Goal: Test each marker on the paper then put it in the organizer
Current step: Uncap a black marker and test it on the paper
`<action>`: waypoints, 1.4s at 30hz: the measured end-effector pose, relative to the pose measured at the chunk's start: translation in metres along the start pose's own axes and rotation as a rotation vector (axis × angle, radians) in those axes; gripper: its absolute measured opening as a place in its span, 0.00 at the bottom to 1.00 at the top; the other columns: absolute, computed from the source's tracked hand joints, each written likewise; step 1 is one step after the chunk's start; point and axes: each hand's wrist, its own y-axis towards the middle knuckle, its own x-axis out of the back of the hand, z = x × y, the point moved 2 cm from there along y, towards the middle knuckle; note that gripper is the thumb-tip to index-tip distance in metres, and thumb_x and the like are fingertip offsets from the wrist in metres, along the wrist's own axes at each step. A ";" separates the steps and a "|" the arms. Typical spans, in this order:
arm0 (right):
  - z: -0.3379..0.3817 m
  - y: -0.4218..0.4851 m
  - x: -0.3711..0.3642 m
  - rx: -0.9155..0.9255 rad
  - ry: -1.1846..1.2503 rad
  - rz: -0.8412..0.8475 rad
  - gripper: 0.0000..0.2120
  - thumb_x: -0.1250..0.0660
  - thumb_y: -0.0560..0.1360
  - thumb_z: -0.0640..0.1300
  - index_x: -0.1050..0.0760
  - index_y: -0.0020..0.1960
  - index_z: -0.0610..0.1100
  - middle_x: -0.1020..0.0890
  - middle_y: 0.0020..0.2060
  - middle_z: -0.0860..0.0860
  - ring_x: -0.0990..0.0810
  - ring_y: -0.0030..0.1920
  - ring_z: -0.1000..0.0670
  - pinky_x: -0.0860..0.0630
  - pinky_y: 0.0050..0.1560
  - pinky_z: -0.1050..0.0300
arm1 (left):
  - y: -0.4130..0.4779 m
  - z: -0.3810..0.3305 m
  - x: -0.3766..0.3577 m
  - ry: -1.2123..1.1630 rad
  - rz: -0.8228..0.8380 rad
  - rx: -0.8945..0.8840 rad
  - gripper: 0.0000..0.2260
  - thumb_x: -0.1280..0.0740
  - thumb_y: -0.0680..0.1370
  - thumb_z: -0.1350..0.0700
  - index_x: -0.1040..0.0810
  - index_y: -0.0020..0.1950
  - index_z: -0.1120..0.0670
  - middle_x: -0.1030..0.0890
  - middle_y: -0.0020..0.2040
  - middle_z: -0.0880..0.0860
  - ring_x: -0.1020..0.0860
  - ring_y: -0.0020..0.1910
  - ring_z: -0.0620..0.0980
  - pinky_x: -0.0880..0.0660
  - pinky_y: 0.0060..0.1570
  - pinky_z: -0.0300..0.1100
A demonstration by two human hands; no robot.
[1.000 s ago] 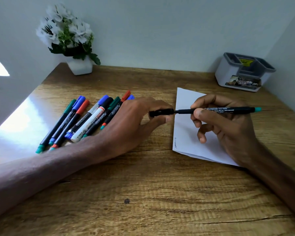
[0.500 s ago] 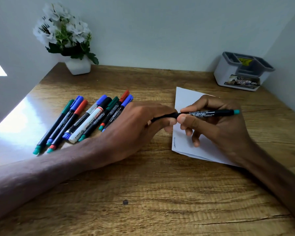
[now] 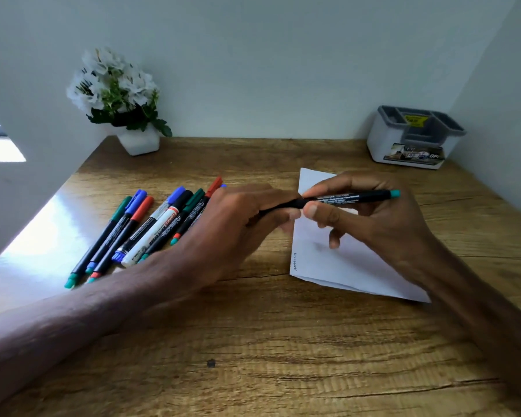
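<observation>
Where the wooden table [image 3: 283, 386] comes closest to the camera, a small dark spot [image 3: 211, 363] sits in its grain, and two bare forearms reach in from the lower corners. Beyond them, right of the middle, a white sheet of paper [image 3: 343, 266] lies flat, with a short ink squiggle [image 3: 295, 262] at its left edge.

Over the far left part of that sheet the hands are brought together, fingertips almost touching, and both are clamped on one marker [image 3: 352, 197]. The left hand [image 3: 238, 218] has its fingers curled round the black cap end. The right hand [image 3: 373, 218] pinches the barrel between thumb and forefinger, with the other fingers bent below. The marker is held level above the paper, running left to right, with its teal end pointing right.

Left of the left hand, a fan of loose markers [image 3: 151, 230] lies side by side on the table. Their caps are blue, red, green and black, one has a thick white barrel, and the nearest ends are partly hidden by the wrist.

At the far left corner a white-flowered plant [image 3: 118, 88] stands in a white pot. At the far right corner, well apart from the hands, stands the white organizer [image 3: 382, 142], which has a grey divided top.
</observation>
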 end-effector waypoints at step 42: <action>0.002 0.110 0.147 0.201 -0.611 -0.664 0.12 0.29 0.77 0.39 0.21 0.61 0.43 0.14 0.48 0.49 0.13 0.46 0.53 0.15 0.51 0.52 | 0.053 0.035 -0.062 0.162 0.155 0.128 0.09 0.33 0.81 0.51 0.18 0.59 0.46 0.20 0.62 0.41 0.28 0.65 0.39 0.37 0.61 0.30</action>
